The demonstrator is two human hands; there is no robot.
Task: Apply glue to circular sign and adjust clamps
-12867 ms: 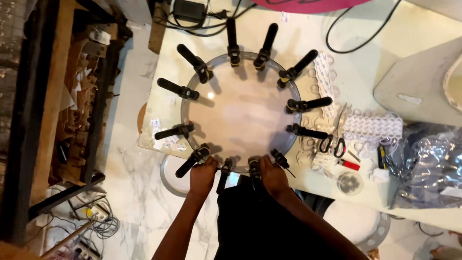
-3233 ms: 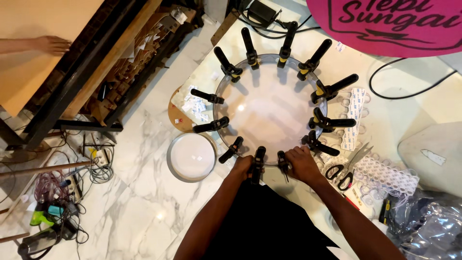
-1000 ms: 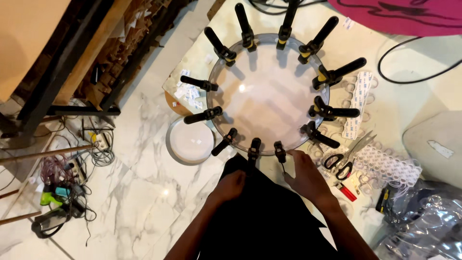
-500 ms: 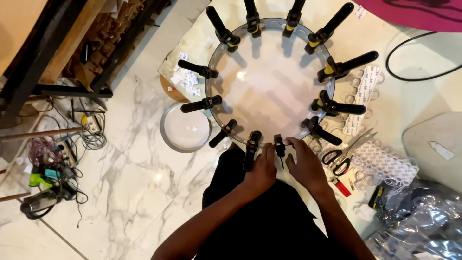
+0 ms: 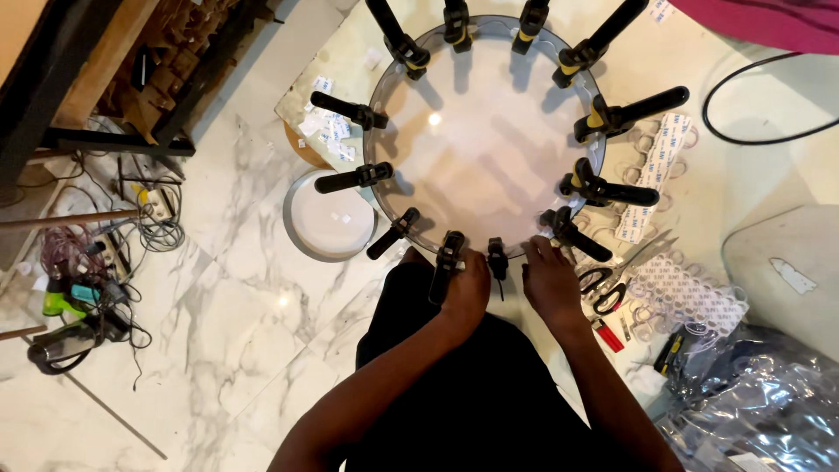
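Observation:
A round pale disc with a clear rim (image 5: 489, 140) lies on the table, ringed by several black spring clamps with yellow jaws. My left hand (image 5: 468, 288) rests at the near rim, fingers closed around a black clamp (image 5: 447, 262). A smaller clamp (image 5: 497, 260) sits between my two hands. My right hand (image 5: 549, 278) presses on the rim just right of it, fingers spread, close to another clamp (image 5: 572, 234).
Black-handled scissors (image 5: 616, 278) and sheets of white stickers (image 5: 660, 157) lie right of the disc. A shallow round metal pan (image 5: 328, 218) sits on the marble floor at left. Cables and tools clutter the far left floor. Crumpled plastic wrap (image 5: 752, 402) lies lower right.
My left hand came back up from my lap to the near rim and took hold of a clamp. The view has shifted closer to the disc.

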